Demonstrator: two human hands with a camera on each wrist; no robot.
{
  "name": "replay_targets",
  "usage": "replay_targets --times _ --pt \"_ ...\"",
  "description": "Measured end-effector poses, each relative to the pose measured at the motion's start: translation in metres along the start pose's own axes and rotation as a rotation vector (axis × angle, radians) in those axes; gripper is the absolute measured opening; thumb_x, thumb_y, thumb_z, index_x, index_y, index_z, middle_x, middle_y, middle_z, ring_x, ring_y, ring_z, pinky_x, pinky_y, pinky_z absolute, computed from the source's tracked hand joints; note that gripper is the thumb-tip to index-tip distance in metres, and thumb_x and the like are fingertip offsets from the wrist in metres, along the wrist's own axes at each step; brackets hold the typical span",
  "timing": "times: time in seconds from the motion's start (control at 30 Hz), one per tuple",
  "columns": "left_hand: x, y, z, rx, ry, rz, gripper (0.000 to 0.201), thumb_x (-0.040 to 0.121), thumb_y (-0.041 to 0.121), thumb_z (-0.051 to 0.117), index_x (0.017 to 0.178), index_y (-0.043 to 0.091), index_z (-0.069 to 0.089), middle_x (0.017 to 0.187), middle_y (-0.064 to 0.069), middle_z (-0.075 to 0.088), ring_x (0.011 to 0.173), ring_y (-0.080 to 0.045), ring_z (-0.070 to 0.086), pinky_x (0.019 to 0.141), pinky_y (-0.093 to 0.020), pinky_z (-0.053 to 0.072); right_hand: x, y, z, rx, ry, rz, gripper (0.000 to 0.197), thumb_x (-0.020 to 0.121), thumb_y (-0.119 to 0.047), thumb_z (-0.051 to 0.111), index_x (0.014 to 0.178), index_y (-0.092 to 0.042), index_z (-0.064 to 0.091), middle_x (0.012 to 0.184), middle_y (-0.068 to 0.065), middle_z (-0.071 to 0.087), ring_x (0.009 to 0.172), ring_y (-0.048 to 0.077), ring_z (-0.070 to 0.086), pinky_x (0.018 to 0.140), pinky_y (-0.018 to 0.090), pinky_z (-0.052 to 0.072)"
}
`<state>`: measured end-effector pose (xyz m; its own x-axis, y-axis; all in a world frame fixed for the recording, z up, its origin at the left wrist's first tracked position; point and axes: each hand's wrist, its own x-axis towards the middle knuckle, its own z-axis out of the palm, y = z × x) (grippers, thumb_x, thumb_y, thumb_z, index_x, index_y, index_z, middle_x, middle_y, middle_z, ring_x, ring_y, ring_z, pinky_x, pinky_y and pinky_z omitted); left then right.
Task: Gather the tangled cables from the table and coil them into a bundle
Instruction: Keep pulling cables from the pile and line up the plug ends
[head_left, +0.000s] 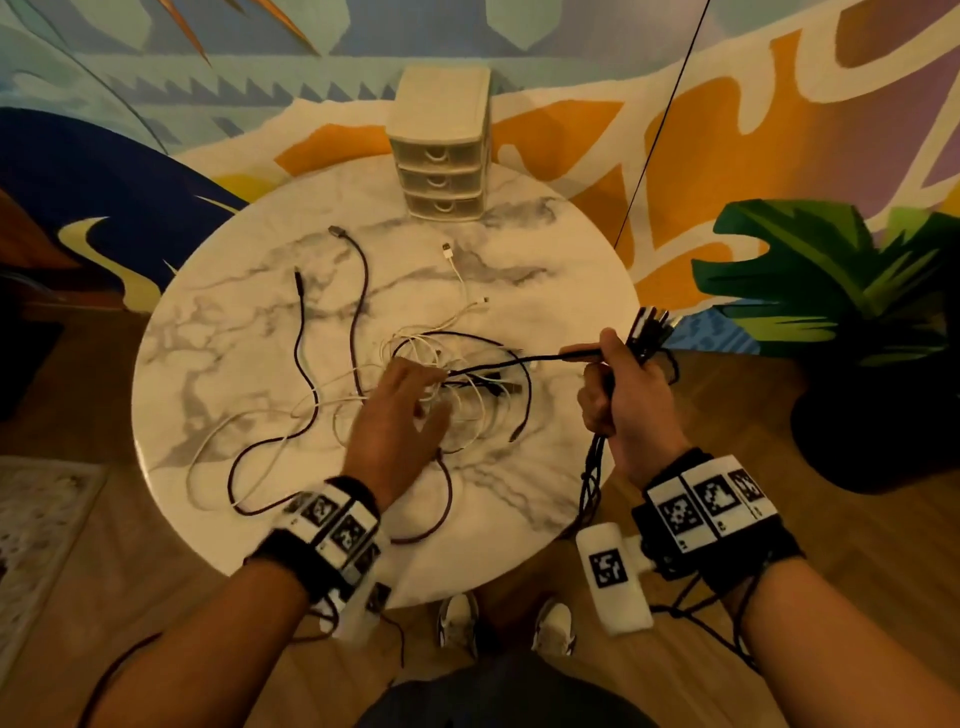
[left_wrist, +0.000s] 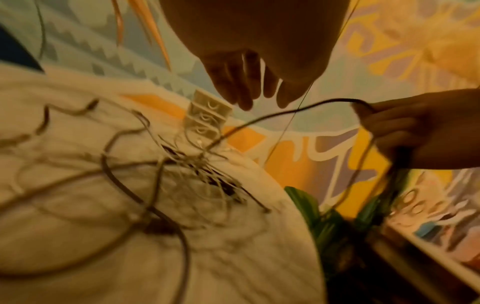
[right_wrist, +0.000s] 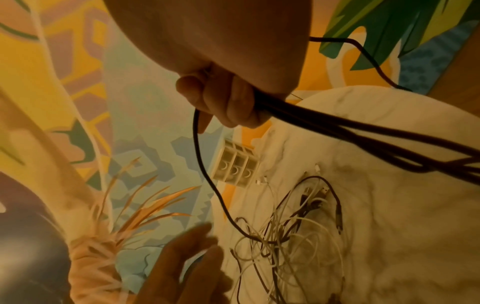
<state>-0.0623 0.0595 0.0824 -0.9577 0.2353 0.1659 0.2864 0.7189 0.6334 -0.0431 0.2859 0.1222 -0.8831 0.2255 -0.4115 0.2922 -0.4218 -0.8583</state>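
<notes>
A tangle of black and white cables lies mid-table on the round marble table. My right hand, off the table's right edge, grips a bunch of black cables; their plugs stick up above the fist and their tails hang below it. One black cable runs from that fist back into the tangle. My left hand hovers over the tangle with fingers spread, holding nothing.
A small beige three-drawer unit stands at the table's far edge. Loose dark cables and white cables trail over the left and far parts of the table. A potted plant stands to the right. My shoes show below.
</notes>
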Motion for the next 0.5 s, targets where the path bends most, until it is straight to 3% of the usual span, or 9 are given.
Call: replay_targets --times 0.1,0.17,0.23,0.3,0.37,0.47,0.5 --pt "-0.008 0.021 0.022 -0.155 -0.121 -0.076 0.054 0.088 0.022 0.063 0.137 0.029 0.041 0.121 0.013 0.038 0.069 -0.004 0.056 0.069 -0.018 0.05 -0.003 0.003 0.009 -0.046 -0.053 -0.001 0.045 0.102 -0.031 0.037 0.082 -0.005 0.068 0.038 -0.003 0.027 0.032 0.008 0.019 0.036 0.018 0.015" --pt "0.001 0.014 0.035 -0.169 -0.128 -0.104 0.043 0.09 0.021 0.061 0.131 0.025 0.049 0.119 0.007 0.042 0.073 -0.01 0.057 0.071 -0.023 0.05 -0.004 0.004 0.012 -0.066 -0.078 0.005 0.046 0.102 -0.031 0.037 0.083 -0.002 0.068 0.038 -0.002 0.027 0.031 0.008 0.019 0.036 0.017 0.015" --pt "0.005 -0.006 0.042 -0.024 -0.173 -0.147 0.026 0.092 0.025 0.056 0.118 0.018 0.059 0.11 0.0 0.046 0.08 -0.019 0.057 0.073 -0.03 0.048 -0.004 0.002 0.01 -0.055 -0.09 0.009 0.047 0.102 -0.031 0.037 0.084 0.001 0.067 0.037 -0.002 0.027 0.031 0.008 0.019 0.036 0.017 0.014" --pt "0.007 -0.028 0.037 0.173 -0.246 -0.174 0.023 0.095 0.027 0.049 0.112 0.017 0.06 0.105 -0.004 0.05 0.088 -0.025 0.058 0.071 -0.032 0.046 -0.004 0.001 0.005 -0.051 -0.088 0.008 0.047 0.102 -0.031 0.037 0.088 0.003 0.066 0.037 -0.002 0.026 0.031 0.009 0.018 0.037 0.019 0.013" --pt "0.023 -0.039 0.019 0.225 -0.183 -0.189 0.021 0.096 0.026 0.046 0.107 0.016 0.06 0.102 -0.009 0.056 0.09 -0.03 0.058 0.07 -0.035 0.045 -0.005 0.002 0.0 -0.052 -0.072 0.007 0.047 0.102 -0.033 0.037 0.095 0.003 0.066 0.038 -0.003 0.025 0.033 0.008 0.017 0.038 0.021 0.012" --pt "0.058 -0.032 -0.012 0.098 0.083 -0.151 0.023 0.097 0.024 0.046 0.104 0.01 0.063 0.099 -0.013 0.062 0.089 -0.03 0.058 0.072 -0.033 0.042 -0.007 0.008 -0.004 -0.048 -0.052 -0.029 0.048 0.102 -0.038 0.034 0.1 -0.005 0.068 0.04 -0.003 0.026 0.036 0.008 0.017 0.039 0.02 0.014" --pt "0.066 -0.026 -0.018 0.055 0.096 -0.128 0.023 0.097 0.024 0.047 0.101 0.009 0.065 0.097 -0.013 0.064 0.088 -0.029 0.058 0.073 -0.032 0.041 -0.009 0.011 -0.005 -0.063 -0.053 -0.054 0.049 0.101 -0.04 0.032 0.103 -0.007 0.069 0.04 -0.003 0.027 0.037 0.009 0.018 0.039 0.02 0.015"
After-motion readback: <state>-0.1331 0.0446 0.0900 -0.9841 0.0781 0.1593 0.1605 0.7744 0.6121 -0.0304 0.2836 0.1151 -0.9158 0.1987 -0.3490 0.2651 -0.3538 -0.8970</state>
